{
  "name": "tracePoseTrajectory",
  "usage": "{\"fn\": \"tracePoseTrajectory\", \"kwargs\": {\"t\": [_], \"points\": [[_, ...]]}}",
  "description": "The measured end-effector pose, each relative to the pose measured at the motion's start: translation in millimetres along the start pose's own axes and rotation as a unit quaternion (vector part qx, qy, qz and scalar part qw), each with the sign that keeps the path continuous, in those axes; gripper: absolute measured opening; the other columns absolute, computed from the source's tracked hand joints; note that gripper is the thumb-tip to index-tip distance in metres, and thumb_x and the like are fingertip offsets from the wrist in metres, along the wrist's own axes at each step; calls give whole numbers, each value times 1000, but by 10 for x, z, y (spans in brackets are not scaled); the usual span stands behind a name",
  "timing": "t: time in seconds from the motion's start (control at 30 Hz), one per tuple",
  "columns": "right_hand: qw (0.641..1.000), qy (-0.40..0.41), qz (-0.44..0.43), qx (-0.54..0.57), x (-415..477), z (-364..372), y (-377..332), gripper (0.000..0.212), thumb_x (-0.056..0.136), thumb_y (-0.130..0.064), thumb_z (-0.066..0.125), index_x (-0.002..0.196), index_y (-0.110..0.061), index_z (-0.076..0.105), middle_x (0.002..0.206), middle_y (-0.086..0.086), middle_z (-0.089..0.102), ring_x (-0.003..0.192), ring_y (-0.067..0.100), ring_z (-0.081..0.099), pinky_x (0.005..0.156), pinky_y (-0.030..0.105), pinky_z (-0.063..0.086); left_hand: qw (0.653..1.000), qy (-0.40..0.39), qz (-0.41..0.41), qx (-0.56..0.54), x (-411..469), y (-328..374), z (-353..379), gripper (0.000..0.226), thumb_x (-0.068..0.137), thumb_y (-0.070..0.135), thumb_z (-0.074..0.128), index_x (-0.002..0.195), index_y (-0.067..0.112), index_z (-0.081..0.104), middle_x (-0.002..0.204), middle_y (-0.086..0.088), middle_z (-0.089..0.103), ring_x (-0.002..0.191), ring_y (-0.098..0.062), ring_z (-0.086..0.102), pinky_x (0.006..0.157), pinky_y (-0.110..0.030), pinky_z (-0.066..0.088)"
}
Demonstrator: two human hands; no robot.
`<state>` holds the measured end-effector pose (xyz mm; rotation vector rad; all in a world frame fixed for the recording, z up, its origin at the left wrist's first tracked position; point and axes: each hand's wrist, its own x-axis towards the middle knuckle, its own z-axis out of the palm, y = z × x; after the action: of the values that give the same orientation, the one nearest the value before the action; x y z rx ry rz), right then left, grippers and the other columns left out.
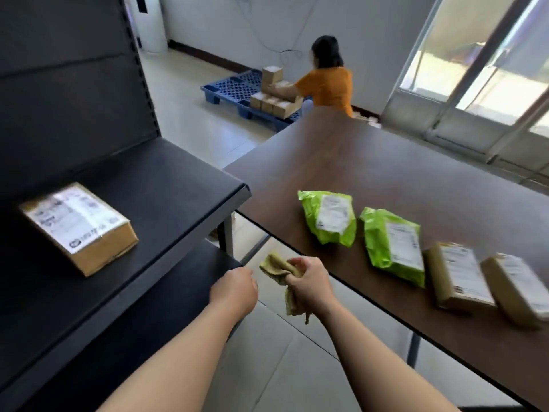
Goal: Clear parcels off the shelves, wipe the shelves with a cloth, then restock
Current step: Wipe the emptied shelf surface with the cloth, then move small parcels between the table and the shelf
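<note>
I record: right hand (312,281) grips a crumpled olive cloth (277,270); left hand (234,289) fisted, empty, beside the matte black shelf unit (178,185) bearing a labelled rectangular cardboard box (78,227).

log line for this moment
right hand: grips cloth | left hand: fist, empty | shelf: one box | table: four parcels

Person in orange top (326,84) beside blue pallet (225,89) bearing small boxes (269,103); glass doors (481,63) right.
</note>
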<state>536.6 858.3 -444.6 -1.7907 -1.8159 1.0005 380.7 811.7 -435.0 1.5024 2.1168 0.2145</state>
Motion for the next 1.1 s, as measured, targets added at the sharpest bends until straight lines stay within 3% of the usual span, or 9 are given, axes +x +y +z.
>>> {"fn": "tracePoseTrajectory", "kwargs": {"t": [0.07, 0.17, 0.4, 0.5, 0.6, 0.7, 0.9, 1.03, 1.1], "points": [[1000, 19, 7, 14, -151, -402, -133, 35, 74, -11, 66, 106, -22, 70, 113, 3, 52, 103, 13, 57, 89, 17, 41, 1000, -2, 18, 9, -147, 238, -255, 30, 99, 31, 36, 117, 21, 57, 118, -3, 61, 103, -25, 58, 79, -31, 44], [996, 50, 28, 64, -391, -930, -272, 37, 70, -8, 69, 104, -24, 67, 118, 10, 52, 104, 16, 57, 101, 30, 46, 999, -7, 44, 25, -335, 560, -580, 31, 99, 32, 37, 117, 20, 58, 118, -5, 62, 104, -27, 58, 83, -34, 47], [966, 132, 128, 183, -927, -1999, -188, 37, 67, -8, 79, 95, -17, 57, 94, 7, 65, 85, 19, 63, 77, 29, 52, 988, -25, 150, 20, -643, 1499, -921, 33, 96, 35, 44, 123, 21, 58, 118, -3, 63, 108, -27, 58, 92, -38, 49], [959, 140, 150, 195, -1079, -2371, 47, 29, 71, -4, 77, 90, -16, 60, 94, 9, 67, 84, 21, 64, 80, 32, 54, 979, -33, 200, 36, -745, 1970, -782, 31, 95, 35, 47, 121, 21, 58, 118, -3, 63, 108, -26, 58, 86, -33, 48], [958, 132, 149, 205, -1206, -2749, 348, 25, 74, 1, 75, 89, -15, 63, 99, 10, 66, 86, 16, 61, 85, 29, 53, 970, -71, 234, -1, -823, 2450, -498, 41, 96, 33, 51, 132, 14, 52, 123, -7, 62, 115, -26, 56, 94, -34, 46], [965, 95, 146, 197, -1305, -3116, 639, 24, 76, 4, 72, 92, -12, 64, 93, 6, 62, 80, 10, 57, 67, 16, 50, 962, -111, 246, -41, -887, 2902, -171, 47, 96, 32, 53, 136, 9, 50, 127, -11, 60, 120, -27, 53, 100, -32, 42], [958, 21, 203, 204, -1422, -3707, 1369, 34, 73, 8, 75, 105, 1, 67, 89, 9, 66, 75, 10, 61, 65, 13, 52, 954, -152, 257, -41, -943, 3679, 472, 22, 90, 24, 62, 103, 6, 65, 101, -11, 69, 97, -27, 63, 85, -33, 50], [964, -8, 237, 123, -1398, -3964, 1937, 36, 71, -1, 80, 106, -9, 72, 88, -6, 64, 81, 1, 57, 58, 0, 41, 953, -157, 260, -5, -982, 4057, 964, 16, 88, 24, 63, 94, 9, 64, 99, -10, 67, 95, -26, 61, 79, -29, 45], [965, -20, 249, 83, -1358, -4005, 2189, 36, 73, 0, 77, 107, -13, 73, 96, -4, 64, 86, 3, 57, 67, 5, 41, 951, -176, 256, 1, -1015, 4182, 1206, 14, 88, 21, 63, 96, 9, 64, 101, -10, 67, 97, -25, 61, 79, -27, 43]]}}
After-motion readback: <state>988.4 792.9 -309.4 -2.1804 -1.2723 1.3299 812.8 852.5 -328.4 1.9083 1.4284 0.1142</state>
